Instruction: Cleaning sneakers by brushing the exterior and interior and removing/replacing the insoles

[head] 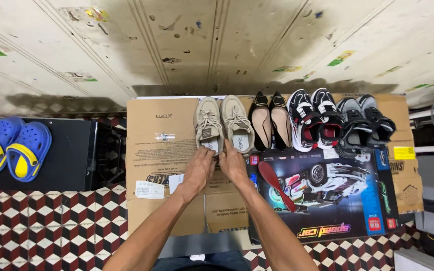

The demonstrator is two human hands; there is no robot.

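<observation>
Both hands (217,165) touch beige sneakers (223,124), toes pointing away

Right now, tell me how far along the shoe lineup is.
Done: black flats, black-white-red sneakers and grey-black sneakers stand paired in a row along the cardboard. In hand: left hand and right hand touch the heels of the beige sneakers. Left: blue clogs sit apart on the black box.
</observation>
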